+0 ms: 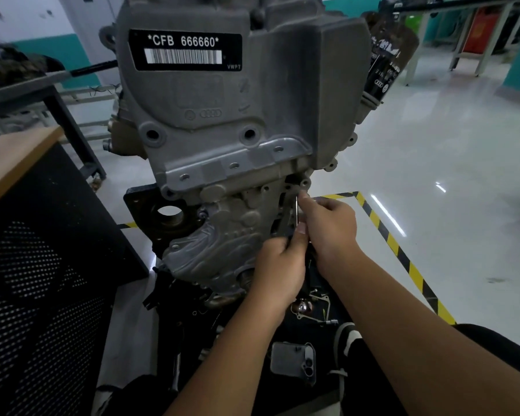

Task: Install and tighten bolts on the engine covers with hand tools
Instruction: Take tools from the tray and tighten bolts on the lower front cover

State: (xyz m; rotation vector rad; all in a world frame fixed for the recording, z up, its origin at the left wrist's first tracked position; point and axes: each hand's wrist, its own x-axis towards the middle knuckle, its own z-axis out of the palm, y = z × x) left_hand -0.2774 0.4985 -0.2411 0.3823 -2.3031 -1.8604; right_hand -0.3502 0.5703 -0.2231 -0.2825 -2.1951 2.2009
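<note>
Both hands meet at the lower right edge of a grey cast-aluminium engine (222, 121) standing upright on its stand in a workshop, as I watch through the head camera. The upper timing cover (210, 94) is matt, grainy metal and carries a black label (185, 50) reading "*CFB 666660*" above a white barcode, with a four-ring emblem moulded beneath it. Two open bolt holes sit in round bosses along its lower edge, and three smaller holes dot the brighter flange strip below. The lower cover (222, 241) is darker, ribbed and dirtier, with a round opening in a black plate at its left.

My right hand (327, 226) is pinched at the fingertips against a bolt boss on the engine's right flange, and a slim metal tool shaft (296, 213) runs down from there. My left hand (278, 265) is closed around the lower, dark end of that tool, thumb pressed up against it.

A phone (293, 366) lies on the dark mat below, beside small metal parts. A black perforated cabinet (42, 280) stands at left, and yellow-black floor tape (403, 259) marks the white floor at right.
</note>
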